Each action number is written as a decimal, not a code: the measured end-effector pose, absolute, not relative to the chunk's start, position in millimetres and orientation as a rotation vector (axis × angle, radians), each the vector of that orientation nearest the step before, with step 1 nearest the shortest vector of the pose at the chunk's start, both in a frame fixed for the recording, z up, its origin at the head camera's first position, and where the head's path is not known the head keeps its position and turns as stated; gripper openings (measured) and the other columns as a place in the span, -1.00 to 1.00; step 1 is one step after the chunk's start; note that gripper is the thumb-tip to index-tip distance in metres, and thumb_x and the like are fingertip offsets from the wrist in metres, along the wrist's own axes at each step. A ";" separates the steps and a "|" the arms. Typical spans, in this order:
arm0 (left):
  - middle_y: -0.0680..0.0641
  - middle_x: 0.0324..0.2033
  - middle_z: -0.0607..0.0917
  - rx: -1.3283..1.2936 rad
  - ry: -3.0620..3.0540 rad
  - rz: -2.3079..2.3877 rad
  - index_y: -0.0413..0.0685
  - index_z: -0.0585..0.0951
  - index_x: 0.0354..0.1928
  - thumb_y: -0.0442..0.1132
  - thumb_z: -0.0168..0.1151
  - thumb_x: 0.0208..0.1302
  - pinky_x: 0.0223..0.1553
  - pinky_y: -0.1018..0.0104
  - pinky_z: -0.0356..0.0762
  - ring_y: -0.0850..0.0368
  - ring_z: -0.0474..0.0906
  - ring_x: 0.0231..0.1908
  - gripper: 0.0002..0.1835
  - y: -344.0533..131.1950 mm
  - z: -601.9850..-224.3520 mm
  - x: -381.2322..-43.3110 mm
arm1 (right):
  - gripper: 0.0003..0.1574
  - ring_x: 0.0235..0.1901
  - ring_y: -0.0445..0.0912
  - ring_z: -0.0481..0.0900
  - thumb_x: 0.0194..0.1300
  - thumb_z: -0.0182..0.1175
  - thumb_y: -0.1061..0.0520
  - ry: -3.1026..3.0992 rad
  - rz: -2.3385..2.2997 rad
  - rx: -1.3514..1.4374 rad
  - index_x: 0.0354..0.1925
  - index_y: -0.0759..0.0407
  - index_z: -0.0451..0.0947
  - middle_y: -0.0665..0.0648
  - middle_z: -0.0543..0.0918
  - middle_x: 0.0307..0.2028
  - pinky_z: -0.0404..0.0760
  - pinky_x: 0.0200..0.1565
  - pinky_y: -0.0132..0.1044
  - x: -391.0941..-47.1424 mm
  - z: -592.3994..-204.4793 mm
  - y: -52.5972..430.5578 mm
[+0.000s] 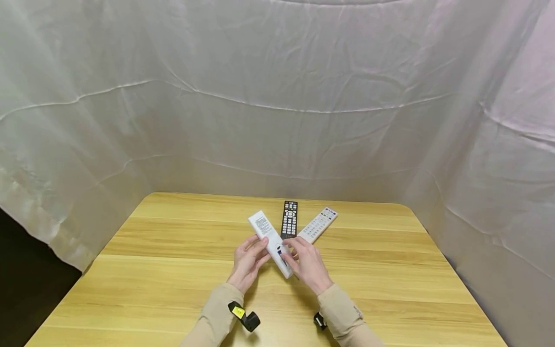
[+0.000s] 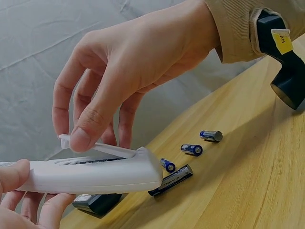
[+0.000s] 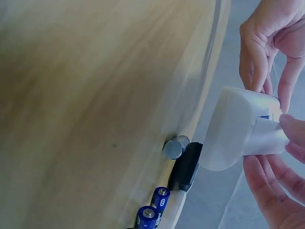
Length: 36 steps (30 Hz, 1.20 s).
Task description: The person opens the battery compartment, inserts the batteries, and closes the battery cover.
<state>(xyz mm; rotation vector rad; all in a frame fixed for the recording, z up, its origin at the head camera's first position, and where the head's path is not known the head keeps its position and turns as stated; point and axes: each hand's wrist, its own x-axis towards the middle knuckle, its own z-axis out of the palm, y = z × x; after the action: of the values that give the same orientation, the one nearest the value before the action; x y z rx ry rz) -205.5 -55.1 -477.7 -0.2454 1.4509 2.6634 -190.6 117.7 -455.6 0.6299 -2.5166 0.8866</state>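
A white remote control (image 1: 270, 236) is held back side up over the table by my left hand (image 1: 248, 262), thumb on top and fingers beneath. Its battery compartment faces up at the near end, and something blue and dark shows inside. My right hand (image 1: 305, 262) pinches the white battery cover (image 2: 106, 150) between thumb and fingers. In the left wrist view the cover slants, its pinched end raised off the remote and its other end at the remote's end. Several blue batteries (image 2: 191, 150) lie on the table below.
A black remote (image 1: 289, 219) and another white remote (image 1: 320, 224) lie buttons up on the wooden table (image 1: 173, 241), just beyond my hands. Grey cloth (image 1: 277, 130) hangs behind the table and along its sides.
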 end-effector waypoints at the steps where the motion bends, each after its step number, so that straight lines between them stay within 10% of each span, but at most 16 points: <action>1: -0.08 -0.15 0.72 -0.248 1.456 2.661 -0.37 0.34 0.32 -0.37 0.24 0.37 -0.03 0.33 0.79 0.19 0.73 -0.21 -0.47 -55.0 -477.5 -205.2 | -0.65 -0.42 -0.07 0.70 0.13 0.45 0.26 -2.520 0.882 0.641 -0.07 0.22 0.66 0.17 0.72 -0.21 0.66 -0.42 -0.54 -191.0 -455.8 118.4; 36: -0.06 -0.19 0.73 -0.128 1.528 2.562 -0.39 0.39 0.25 -0.39 0.22 0.38 -0.07 0.24 0.81 0.16 0.73 -0.24 -0.54 -57.3 -471.7 -203.2 | -0.56 -0.21 0.07 0.59 0.19 0.40 0.23 -2.640 1.232 1.095 0.05 0.21 0.59 0.18 0.59 -0.19 0.72 -0.23 -0.42 -210.4 -452.6 154.7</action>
<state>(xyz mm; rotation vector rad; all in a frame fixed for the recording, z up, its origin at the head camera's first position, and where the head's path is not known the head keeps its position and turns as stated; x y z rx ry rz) -203.2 -57.3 -471.7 -0.1278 1.5283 2.5618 -210.4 154.7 -452.6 1.0946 -2.6403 1.2325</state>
